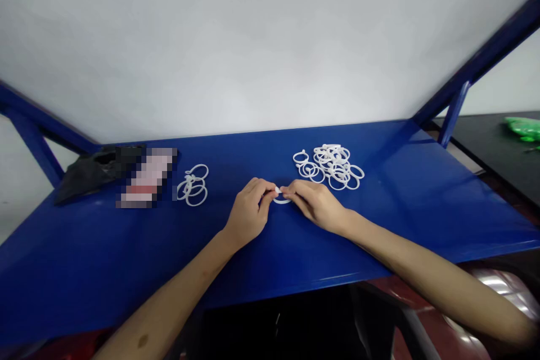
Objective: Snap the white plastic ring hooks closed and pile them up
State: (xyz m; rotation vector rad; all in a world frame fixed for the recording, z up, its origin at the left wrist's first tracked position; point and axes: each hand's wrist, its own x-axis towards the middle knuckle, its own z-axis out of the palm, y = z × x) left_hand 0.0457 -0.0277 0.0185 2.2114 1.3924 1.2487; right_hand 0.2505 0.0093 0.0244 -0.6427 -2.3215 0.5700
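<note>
Between my two hands is a white plastic ring (282, 201), held just over the blue tabletop. My left hand (252, 208) pinches its upper left part between thumb and fingertips. On the other side, my right hand (314, 202) pinches the ring close to the same spot. Fingertips cover the top of the ring, so I cannot tell whether it is joined there. A small group of white rings (196, 196) lies left of my hands, one with a visible gap. Toward the back right lies a larger pile of similar white rings (337, 166) with small knobs.
A black plastic bag (90, 171) and a blurred-out pinkish packet (149, 174) lie at the left of the blue table (253, 270). Blue frame bars (453, 112) rise at both sides, with a pale wall behind. A green object (523, 128) rests on a dark surface at far right.
</note>
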